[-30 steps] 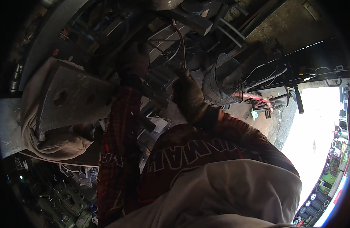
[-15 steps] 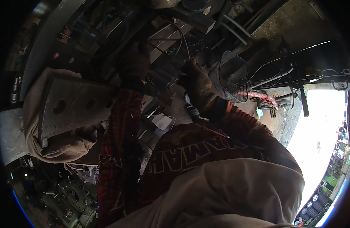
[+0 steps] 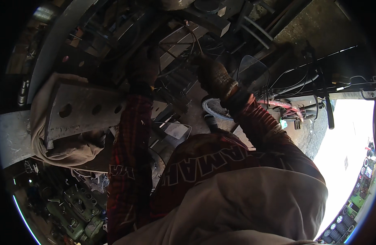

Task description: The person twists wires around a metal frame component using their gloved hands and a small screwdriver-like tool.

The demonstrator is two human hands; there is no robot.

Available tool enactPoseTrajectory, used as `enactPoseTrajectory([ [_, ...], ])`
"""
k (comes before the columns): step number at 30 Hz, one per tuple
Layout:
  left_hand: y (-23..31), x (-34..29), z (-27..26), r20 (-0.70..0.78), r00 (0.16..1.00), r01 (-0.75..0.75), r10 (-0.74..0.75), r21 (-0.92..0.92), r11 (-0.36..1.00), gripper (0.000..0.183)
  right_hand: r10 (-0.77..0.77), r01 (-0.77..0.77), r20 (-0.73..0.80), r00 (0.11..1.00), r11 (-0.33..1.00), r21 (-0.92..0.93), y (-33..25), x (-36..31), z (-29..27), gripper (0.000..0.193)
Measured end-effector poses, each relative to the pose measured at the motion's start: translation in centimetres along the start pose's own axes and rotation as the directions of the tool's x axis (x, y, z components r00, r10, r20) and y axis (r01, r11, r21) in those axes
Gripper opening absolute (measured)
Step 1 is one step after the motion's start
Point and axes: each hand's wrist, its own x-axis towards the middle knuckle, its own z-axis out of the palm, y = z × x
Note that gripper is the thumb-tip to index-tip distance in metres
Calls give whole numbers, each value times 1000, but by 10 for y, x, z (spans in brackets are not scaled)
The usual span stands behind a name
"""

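Note:
My right hand (image 3: 214, 76), in a soiled work glove, is closed at the lower end of a thin curved cable (image 3: 195, 36). The cable arcs up toward dark metal framework; whether it is wire or thin rod is hard to tell. My left hand (image 3: 143, 65), in a dark glove, lies in deep shadow by the metal bars to the left, its fingers hidden. Between the hands run thin dark rods (image 3: 171, 43) and a grey flat bar (image 3: 175, 56). Below my left hand is a steel plate with round holes (image 3: 82, 114), resting on a bunched beige cloth (image 3: 43, 145).
A wire-mesh basket (image 3: 253, 75) and a red bicycle frame (image 3: 284, 105) stand to the right. A round pale-rimmed container (image 3: 214, 109) sits on the floor below my right hand. Green machinery (image 3: 76, 210) fills the lower left. Steel bars (image 3: 257, 32) jut out at the top.
My right hand has moved up and slightly right with the cable end, uncovering the round container below it. The left hand stays in nearly the same place. The view has shifted slightly.

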Motion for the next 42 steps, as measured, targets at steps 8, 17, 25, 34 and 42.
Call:
enactPoseTrajectory([
  [8, -4, -6, 4, -29, 997, -74, 74, -5, 997, 50, 637, -231, 41, 770, 219, 948, -39, 14, 45, 30],
  [17, -3, -4, 1, -4, 999, -37, 37, -12, 999, 45, -23, 16, -87, 996, 997, -81, -21, 20, 53, 20],
  [25, 0, -4, -1, -147, 983, -115, 105, -55, 992, 36, -222, 242, 104, 969, 794, -558, 22, 37, 17, 16],
  [34, -4, -8, 3, -90, 982, -175, 165, -119, 977, 39, 609, -69, 98, 787, -71, 995, -12, 44, 55, 30],
  [42, 9, -5, -5, -29, 991, -135, 133, -104, 985, 37, 393, 99, -274, 878, 410, 907, 25, 52, 93, 38],
])
